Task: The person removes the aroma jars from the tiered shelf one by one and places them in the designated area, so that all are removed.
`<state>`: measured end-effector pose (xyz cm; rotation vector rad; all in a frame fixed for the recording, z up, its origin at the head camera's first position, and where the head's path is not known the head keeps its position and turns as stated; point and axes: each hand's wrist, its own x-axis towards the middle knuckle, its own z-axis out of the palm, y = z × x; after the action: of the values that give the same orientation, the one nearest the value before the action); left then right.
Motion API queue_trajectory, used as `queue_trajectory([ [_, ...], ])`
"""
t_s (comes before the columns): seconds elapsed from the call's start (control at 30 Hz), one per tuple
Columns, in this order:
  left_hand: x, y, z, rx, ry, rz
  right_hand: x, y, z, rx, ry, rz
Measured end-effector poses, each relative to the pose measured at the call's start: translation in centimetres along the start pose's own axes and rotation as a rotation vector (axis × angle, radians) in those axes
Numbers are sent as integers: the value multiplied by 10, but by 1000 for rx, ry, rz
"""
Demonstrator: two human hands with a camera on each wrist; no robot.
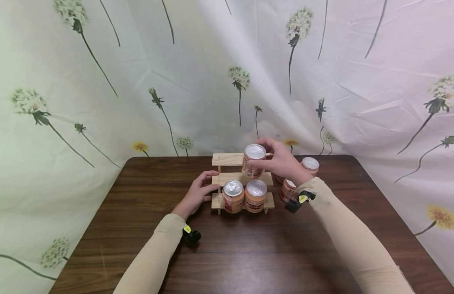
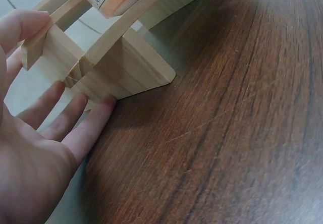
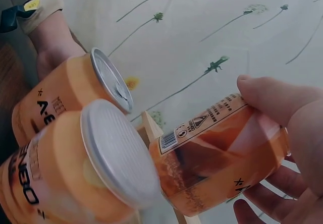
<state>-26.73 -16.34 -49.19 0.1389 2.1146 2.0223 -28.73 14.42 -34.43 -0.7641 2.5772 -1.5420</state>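
Observation:
A three-tier wooden stand (image 1: 227, 159) stands near the table's far edge. My right hand (image 1: 280, 159) grips an orange canned drink (image 1: 254, 163) with a silver top, thumb on the near side. In the head view this can is upright over the middle tier; whether it touches the wood I cannot tell. Side by side on the lowest tier are two similar cans, the left can (image 1: 233, 198) and the right can (image 1: 255, 198). My left hand (image 1: 195, 195) touches the stand's left side, its fingers (image 2: 96, 120) fairly straight against the side panel (image 2: 121, 70).
Right of the stand, several more cans are grouped on the dark wooden table (image 1: 146, 212), among them a rear can (image 1: 310, 164) and a front can (image 1: 288, 192), partly hidden by my right arm. A flower-printed curtain (image 1: 197, 81) hangs behind the table.

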Motion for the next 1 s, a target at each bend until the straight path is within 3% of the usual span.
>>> queue_trajectory([
  [0.47, 1, -1, -1, 10, -4, 12, -22, 11, -27, 32, 92, 3],
  [1.0, 2, -1, -2, 14, -9, 7, -50, 29, -54, -22, 113, 33],
])
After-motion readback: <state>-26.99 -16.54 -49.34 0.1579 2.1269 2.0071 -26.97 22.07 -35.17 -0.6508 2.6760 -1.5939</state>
